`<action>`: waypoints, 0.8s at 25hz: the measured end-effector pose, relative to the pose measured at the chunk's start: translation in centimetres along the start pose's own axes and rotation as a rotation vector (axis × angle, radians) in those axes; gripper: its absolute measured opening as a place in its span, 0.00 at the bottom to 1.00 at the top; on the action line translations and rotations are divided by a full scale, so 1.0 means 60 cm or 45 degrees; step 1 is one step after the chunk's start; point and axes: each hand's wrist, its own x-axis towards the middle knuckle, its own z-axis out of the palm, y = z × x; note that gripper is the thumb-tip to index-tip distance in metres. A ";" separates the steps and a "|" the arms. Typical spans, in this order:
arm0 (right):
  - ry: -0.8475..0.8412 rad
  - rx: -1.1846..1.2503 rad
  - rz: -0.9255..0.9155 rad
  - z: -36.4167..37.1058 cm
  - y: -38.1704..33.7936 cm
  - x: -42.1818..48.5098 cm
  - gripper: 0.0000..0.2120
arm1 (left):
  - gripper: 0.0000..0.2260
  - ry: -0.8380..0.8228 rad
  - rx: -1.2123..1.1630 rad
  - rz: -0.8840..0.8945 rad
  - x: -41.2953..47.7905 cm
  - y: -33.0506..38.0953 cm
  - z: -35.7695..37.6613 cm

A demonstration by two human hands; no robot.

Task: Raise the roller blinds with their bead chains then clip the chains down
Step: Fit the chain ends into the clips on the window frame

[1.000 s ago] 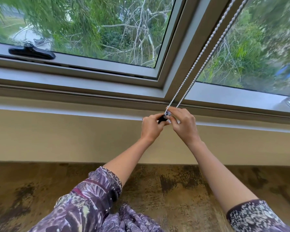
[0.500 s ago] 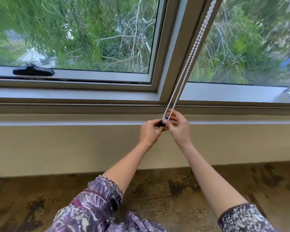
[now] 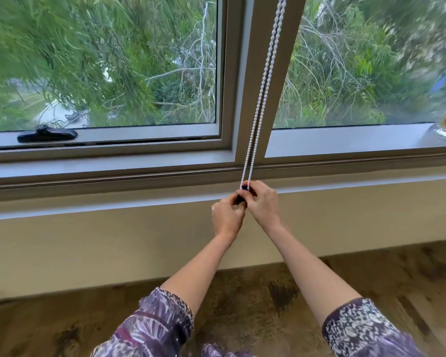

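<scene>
I see the bead chain (image 3: 262, 99) running taut, up and far from the dark clip (image 3: 243, 194), which my left hand (image 3: 228, 217) and right hand (image 3: 263, 204) pinch between them, equally near.

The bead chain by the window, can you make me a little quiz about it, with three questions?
1. True or false: the bead chain hangs as two strands in front of the window frame.
2. Which hands are at the chain's bottom end: left hand, right hand, or both?
3. What colour is the small clip between the fingers?

Key: 1 true; 2 both; 3 dark, looks black.
</scene>
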 end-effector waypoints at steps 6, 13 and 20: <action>-0.037 0.216 0.091 -0.009 0.011 0.002 0.12 | 0.09 -0.146 0.026 0.080 0.027 -0.001 -0.015; -0.026 0.222 0.099 -0.005 0.019 0.003 0.10 | 0.10 -0.163 0.003 0.091 0.025 -0.004 -0.010; -0.041 0.264 0.119 -0.009 0.020 -0.002 0.10 | 0.12 -0.178 0.027 0.105 0.015 0.001 -0.008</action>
